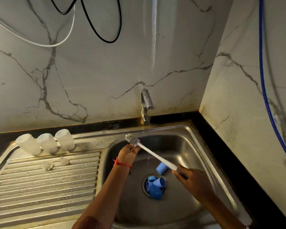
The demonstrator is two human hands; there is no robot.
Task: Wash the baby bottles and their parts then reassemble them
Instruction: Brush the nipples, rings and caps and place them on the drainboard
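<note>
The bottle brush (155, 156) lies on a slant over the sink (188, 146), its long axis running from lower right to upper left, with the bristle head (132, 140) pointing up-left toward the back rim. The right hand (193, 180) grips the handle end. The left hand (128, 155) has its fingers curled against the brush's neck just below the bristles; whether they pinch the brush or some small part I cannot tell. A thin stream falls from the tap (146, 103) into the basin just beside the shaft. In the basin one blue cap (161, 168) lies on its side under the shaft, and more blue caps (155, 187) sit heaped in the drain. On the drainboard (48, 187) three clear bottles (47, 142) stand mouth down in a row at the back, with two clear teats (64, 161) near them
</note>
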